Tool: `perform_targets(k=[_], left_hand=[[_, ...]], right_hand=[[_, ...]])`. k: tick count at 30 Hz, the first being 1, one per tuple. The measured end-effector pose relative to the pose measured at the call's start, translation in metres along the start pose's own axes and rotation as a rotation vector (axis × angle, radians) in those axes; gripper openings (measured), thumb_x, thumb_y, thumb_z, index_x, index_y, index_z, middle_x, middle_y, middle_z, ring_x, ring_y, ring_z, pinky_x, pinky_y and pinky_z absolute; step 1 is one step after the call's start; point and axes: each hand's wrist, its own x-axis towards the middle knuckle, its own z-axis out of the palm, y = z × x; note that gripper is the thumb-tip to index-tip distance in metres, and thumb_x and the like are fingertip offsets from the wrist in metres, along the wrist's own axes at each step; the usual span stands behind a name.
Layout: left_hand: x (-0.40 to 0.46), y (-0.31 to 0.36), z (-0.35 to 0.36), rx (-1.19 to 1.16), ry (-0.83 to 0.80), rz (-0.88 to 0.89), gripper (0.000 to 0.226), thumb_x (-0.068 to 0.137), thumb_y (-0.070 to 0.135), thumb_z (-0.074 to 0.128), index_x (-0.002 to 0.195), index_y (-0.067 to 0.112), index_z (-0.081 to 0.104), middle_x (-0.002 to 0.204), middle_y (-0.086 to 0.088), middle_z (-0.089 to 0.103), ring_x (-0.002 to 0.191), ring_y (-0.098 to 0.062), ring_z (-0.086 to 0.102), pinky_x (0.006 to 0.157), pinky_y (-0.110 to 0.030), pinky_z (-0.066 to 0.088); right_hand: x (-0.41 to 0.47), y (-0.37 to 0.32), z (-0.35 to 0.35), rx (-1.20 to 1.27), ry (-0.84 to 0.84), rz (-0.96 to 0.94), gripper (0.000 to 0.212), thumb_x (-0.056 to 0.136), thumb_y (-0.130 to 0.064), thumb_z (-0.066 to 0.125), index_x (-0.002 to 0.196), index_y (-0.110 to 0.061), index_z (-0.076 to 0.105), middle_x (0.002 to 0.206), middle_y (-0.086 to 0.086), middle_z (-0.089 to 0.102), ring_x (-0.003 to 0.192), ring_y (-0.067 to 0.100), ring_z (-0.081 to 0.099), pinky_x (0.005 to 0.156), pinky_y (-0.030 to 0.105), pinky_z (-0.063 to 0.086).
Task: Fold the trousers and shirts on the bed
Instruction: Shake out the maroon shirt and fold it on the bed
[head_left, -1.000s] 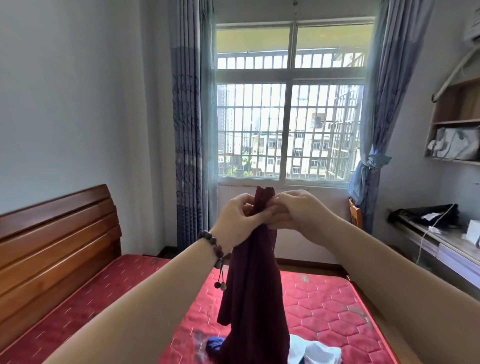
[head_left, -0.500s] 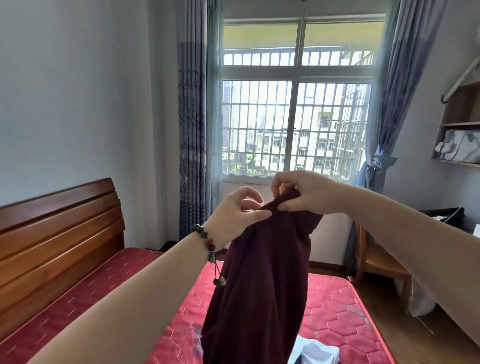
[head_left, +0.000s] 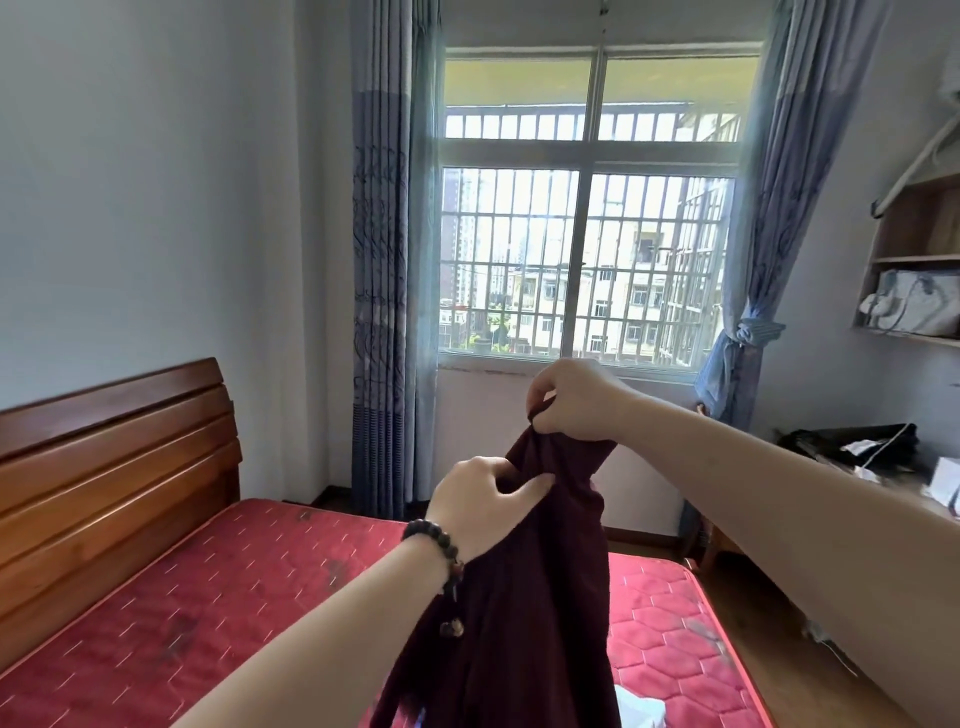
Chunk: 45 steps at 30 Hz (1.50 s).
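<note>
Maroon garment (head_left: 524, 613), red hex-quilted mattress (head_left: 208, 587), blue-grey curtains (head_left: 387, 260), brown wood headboard (head_left: 109, 462).

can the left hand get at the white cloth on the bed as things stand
Probably not yet: the left hand grips the maroon garment, which hangs in front of the white cloth low on the bed.

The red bed (head_left: 218, 613) lies bare toward nine o'clock; its headboard (head_left: 114, 467) walls that side, and the hanging maroon garment (head_left: 524, 623) blocks six o'clock.

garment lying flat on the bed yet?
No: the maroon garment hangs in the air above the mattress, the right hand pinching its top edge and the left hand gripping it lower down.
</note>
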Motion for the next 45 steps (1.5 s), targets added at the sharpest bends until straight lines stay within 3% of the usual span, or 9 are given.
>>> perform_targets(k=[5, 9, 13, 18, 23, 29, 37, 41, 45], left_hand=[[-0.004, 0.018, 0.020, 0.097, -0.028, -0.058, 0.070, 0.065, 0.084, 0.039, 0.078, 0.022, 0.068, 0.070, 0.011, 0.068, 0.074, -0.007, 0.063, 0.091, -0.041, 0.047], [-0.003, 0.018, 0.029, 0.008, -0.016, -0.053, 0.046, 0.077, 0.057, 0.051, 0.073, 0.013, 0.066, 0.065, 0.001, 0.064, 0.069, -0.020, 0.062, 0.075, -0.037, 0.048], [0.002, 0.007, 0.032, 0.060, -0.016, -0.045, 0.029, 0.072, 0.036, 0.053, 0.067, 0.008, 0.061, 0.064, -0.005, 0.062, 0.070, -0.030, 0.061, 0.064, -0.033, 0.044], [-0.003, 0.000, 0.044, 0.219, -0.062, 0.003, 0.032, 0.075, 0.050, 0.054, 0.055, 0.025, 0.047, 0.065, 0.010, 0.051, 0.057, -0.006, 0.047, 0.068, -0.030, 0.036], [-0.005, -0.010, 0.039, 0.356, -0.006, -0.025, 0.017, 0.078, 0.023, 0.055, 0.063, 0.020, 0.047, 0.066, 0.009, 0.042, 0.068, -0.021, 0.049, 0.075, -0.032, 0.038], [-0.015, -0.041, -0.015, 0.288, 0.057, 0.020, 0.016, 0.077, 0.029, 0.063, 0.072, 0.016, 0.070, 0.081, 0.006, 0.060, 0.076, -0.019, 0.060, 0.082, -0.034, 0.046], [-0.031, -0.082, -0.132, 0.269, 0.123, 0.259, 0.018, 0.085, 0.021, 0.068, 0.072, 0.010, 0.074, 0.076, 0.006, 0.063, 0.068, -0.010, 0.060, 0.070, -0.029, 0.049], [-0.059, -0.112, -0.196, 0.177, 0.273, 0.355, 0.009, 0.084, 0.016, 0.072, 0.076, 0.011, 0.074, 0.080, 0.009, 0.064, 0.074, -0.008, 0.062, 0.074, -0.023, 0.049], [-0.099, -0.160, -0.238, 0.306, 0.005, 0.263, 0.009, 0.084, 0.012, 0.071, 0.076, 0.007, 0.072, 0.082, 0.000, 0.065, 0.075, -0.013, 0.061, 0.077, -0.031, 0.049]], right_hand=[[-0.007, 0.003, 0.000, -0.038, -0.064, 0.012, 0.010, 0.079, -0.011, 0.065, 0.083, -0.017, 0.071, 0.075, -0.011, 0.055, 0.068, 0.003, 0.049, 0.050, 0.016, 0.034], [-0.015, 0.011, -0.008, -0.069, -0.119, -0.025, 0.013, 0.078, -0.010, 0.064, 0.078, -0.022, 0.069, 0.082, -0.006, 0.060, 0.077, 0.011, 0.054, 0.057, 0.020, 0.042], [-0.024, 0.018, -0.017, -0.050, -0.175, -0.087, 0.020, 0.077, -0.007, 0.061, 0.075, -0.024, 0.071, 0.069, -0.015, 0.060, 0.061, -0.007, 0.052, 0.052, 0.008, 0.035], [-0.027, 0.021, -0.022, 0.025, -0.164, -0.100, 0.018, 0.080, -0.009, 0.062, 0.083, -0.022, 0.075, 0.077, -0.013, 0.066, 0.069, -0.004, 0.055, 0.062, 0.009, 0.042], [-0.027, 0.023, -0.029, 0.086, -0.149, -0.091, 0.012, 0.081, -0.014, 0.069, 0.082, -0.025, 0.074, 0.088, -0.005, 0.071, 0.085, 0.010, 0.063, 0.078, 0.026, 0.050], [-0.024, 0.019, -0.034, -0.095, -0.120, -0.109, 0.011, 0.083, -0.016, 0.069, 0.089, -0.023, 0.075, 0.082, -0.014, 0.066, 0.085, 0.008, 0.058, 0.074, 0.020, 0.042], [-0.012, -0.046, -0.019, -0.230, -0.052, -0.168, 0.008, 0.084, -0.019, 0.072, 0.091, -0.019, 0.075, 0.084, -0.010, 0.065, 0.088, 0.009, 0.057, 0.071, 0.012, 0.034], [-0.013, -0.107, 0.005, -0.070, 0.302, -0.253, 0.008, 0.084, -0.015, 0.069, 0.089, -0.016, 0.074, 0.082, -0.007, 0.065, 0.084, 0.011, 0.057, 0.078, 0.023, 0.038], [-0.013, -0.171, 0.060, -0.223, 0.041, -0.194, 0.011, 0.084, -0.011, 0.063, 0.090, -0.007, 0.070, 0.085, 0.003, 0.065, 0.087, 0.021, 0.060, 0.082, 0.033, 0.046]])
